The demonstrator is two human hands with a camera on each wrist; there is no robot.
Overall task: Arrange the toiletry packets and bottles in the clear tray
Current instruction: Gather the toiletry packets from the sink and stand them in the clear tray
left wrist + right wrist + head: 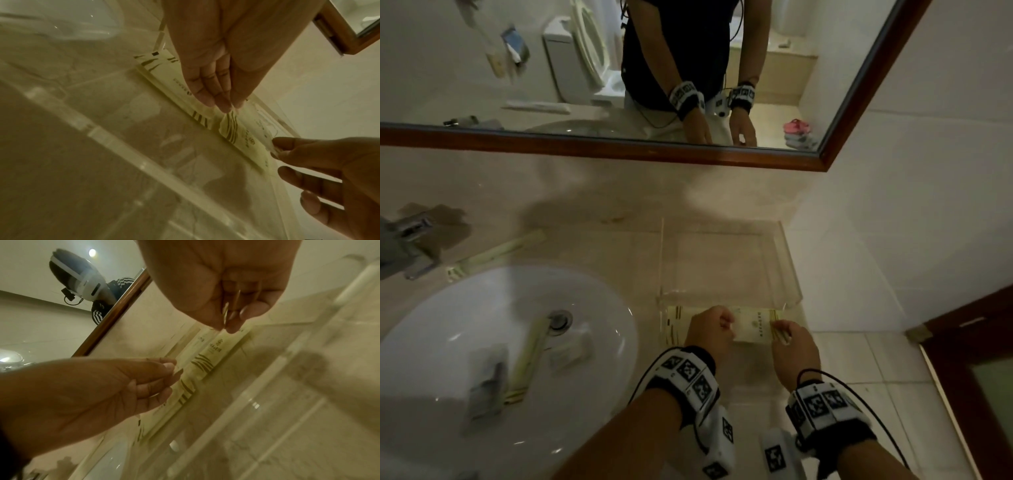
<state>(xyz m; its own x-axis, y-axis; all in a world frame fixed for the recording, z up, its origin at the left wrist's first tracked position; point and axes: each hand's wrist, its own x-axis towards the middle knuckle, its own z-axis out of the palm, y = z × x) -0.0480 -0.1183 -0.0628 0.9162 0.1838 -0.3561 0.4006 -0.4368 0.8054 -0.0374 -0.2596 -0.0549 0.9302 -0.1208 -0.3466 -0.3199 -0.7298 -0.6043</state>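
Clear plastic forms the tray point(787, 260), which sits on the beige counter point(592, 219) to the right of the white sink point(431, 342), its far wall toward the mirror point(825, 147). Cream packets point(751, 327) with dark stripes lie flat at the tray's near edge, side by side.

The left hand point(710, 330) is over the packets, thumb and fingertips point(168, 368) brought together on a packet's edge. The right hand point(796, 346) is just beside it at the tray's right near corner, fingers curled in, pinching the end of a thin packet point(226, 313) between thumb and forefinger. The two hands are close but apart. Both wrists carry bands with black-and-white markers.

The rest of the tray, toward the mirror, shows only the counter through its floor.

In the sink basin, near the drain point(560, 320), lie a long cream packet point(530, 356), a small clear sachet point(570, 347) and a greyish packet point(486, 387). Another long packet point(500, 253) lies on the counter behind the sink, beside the tap point(404, 243).
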